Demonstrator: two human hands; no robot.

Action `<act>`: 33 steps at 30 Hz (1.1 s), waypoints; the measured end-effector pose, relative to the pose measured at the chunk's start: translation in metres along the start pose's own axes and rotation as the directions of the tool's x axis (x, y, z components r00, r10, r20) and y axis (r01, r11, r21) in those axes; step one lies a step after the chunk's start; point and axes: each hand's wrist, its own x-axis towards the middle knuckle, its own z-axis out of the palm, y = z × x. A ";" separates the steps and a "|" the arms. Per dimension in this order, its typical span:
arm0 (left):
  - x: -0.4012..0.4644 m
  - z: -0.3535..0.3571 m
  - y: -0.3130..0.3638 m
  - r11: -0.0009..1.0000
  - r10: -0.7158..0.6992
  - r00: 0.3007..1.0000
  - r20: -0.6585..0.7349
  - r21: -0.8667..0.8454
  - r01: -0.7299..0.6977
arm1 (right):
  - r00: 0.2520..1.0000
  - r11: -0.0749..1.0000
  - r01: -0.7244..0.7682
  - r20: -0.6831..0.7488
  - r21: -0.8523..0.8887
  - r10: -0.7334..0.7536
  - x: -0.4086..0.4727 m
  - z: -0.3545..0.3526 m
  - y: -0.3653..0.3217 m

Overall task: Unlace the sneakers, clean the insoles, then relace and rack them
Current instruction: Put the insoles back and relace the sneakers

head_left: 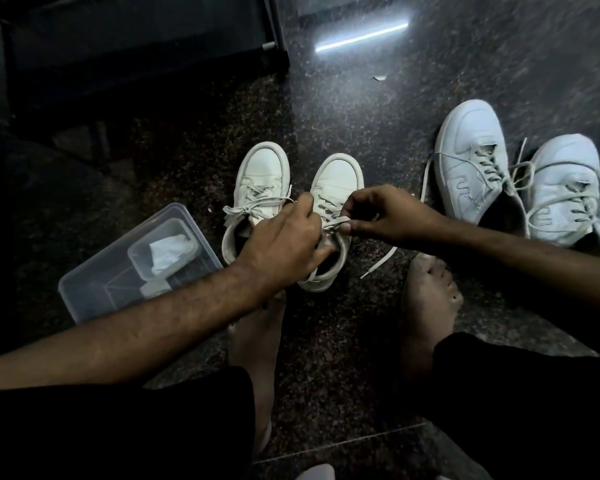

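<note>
Sneaker in work: cream sneaker (336, 188) on the dark stone floor (361, 116), beside its mate (257, 181).
Lace: flat lace (336, 221) stretched between both hands.
Left hand (284, 244): fingers curled, gripping the lace over the collar.
Right hand (385, 216): thumb and fingertips pinching the lace.
Left side: clear plastic box (84, 289) holding a white cloth (168, 251).
Right side: second white pair (520, 181), laces loose.

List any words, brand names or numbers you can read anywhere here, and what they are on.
None can be read.
White sneaker: raised shapes on its side, too unclear to read as letters.
Cream sneaker being laced: no marking shows.
Clear plastic box: no label shows.
Dark rack: too dark to tell.
</note>
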 end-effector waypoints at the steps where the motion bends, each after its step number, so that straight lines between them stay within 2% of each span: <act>1: 0.000 -0.001 0.001 1.000 0.017 1.000 0.010 -0.006 -0.017 | 1.000 1.000 0.006 0.001 -0.002 -0.006 -0.001 -0.001 -0.002; 6: 0.000 -0.001 0.000 0.996 0.086 0.994 0.065 -0.012 -0.085 | 0.999 0.999 0.043 0.031 -0.004 -0.043 -0.005 0.001 -0.005; 11: -0.004 0.006 -0.006 0.989 0.148 0.989 0.028 -0.007 -0.148 | 0.999 0.991 0.036 0.009 0.133 -0.037 -0.002 0.001 0.003; 16: -0.002 0.000 -0.009 0.982 0.181 0.983 -0.028 -0.046 -0.182 | 1.000 0.994 0.027 0.004 0.107 -0.028 -0.004 -0.001 0.001; 20: -0.002 0.000 -0.011 0.979 0.098 0.994 -0.048 -0.176 -0.105 | 0.999 0.996 0.049 0.000 -0.075 -0.050 -0.006 -0.003 -0.009; 24: -0.004 0.005 -0.013 0.966 0.095 0.995 -0.038 -0.240 -0.101 | 0.999 0.991 0.016 -0.039 -0.133 -0.022 -0.004 -0.003 -0.010; 28: -0.005 0.009 -0.015 0.958 0.082 0.995 -0.052 -0.273 -0.093 | 0.998 0.988 -0.049 -0.051 -0.146 0.042 -0.002 -0.001 -0.001; 33: -0.003 0.007 -0.018 0.927 -0.051 0.992 -0.117 -0.375 0.003 | 0.995 0.992 -0.103 -0.024 -0.072 0.102 -0.004 0.001 0.000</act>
